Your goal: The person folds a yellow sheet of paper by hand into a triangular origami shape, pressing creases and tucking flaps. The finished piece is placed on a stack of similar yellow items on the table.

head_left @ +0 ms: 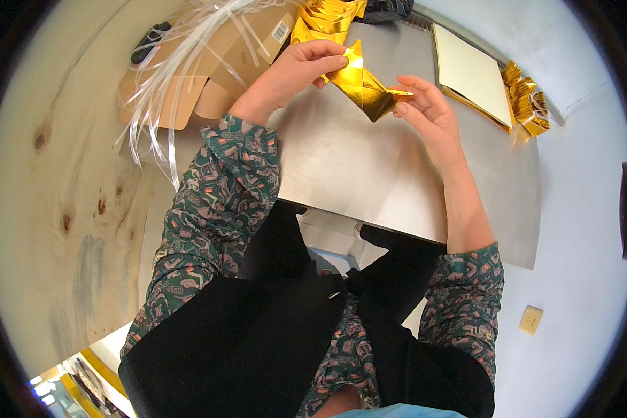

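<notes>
Above the metal table (355, 171) I hold a folded sheet of shiny gold foil paper (364, 85) between both hands. My left hand (301, 70) is closed in a pinch on its upper left part, thumb on top. My right hand (428, 115) pinches the narrow right tip between thumb and fingers. The paper has pointed corners, and its lower point hangs toward me. Just beyond my left hand lies a pile of folded gold foil pieces (325, 22).
On the left, white plastic strips (161, 87) drape over an open cardboard box (219, 63). A stack of pale sheets (472, 73) lies at the far right, beside bundled gold foil pieces (529, 104). Left of the table is a wooden board (83, 181); a white wall (582, 209) stands right.
</notes>
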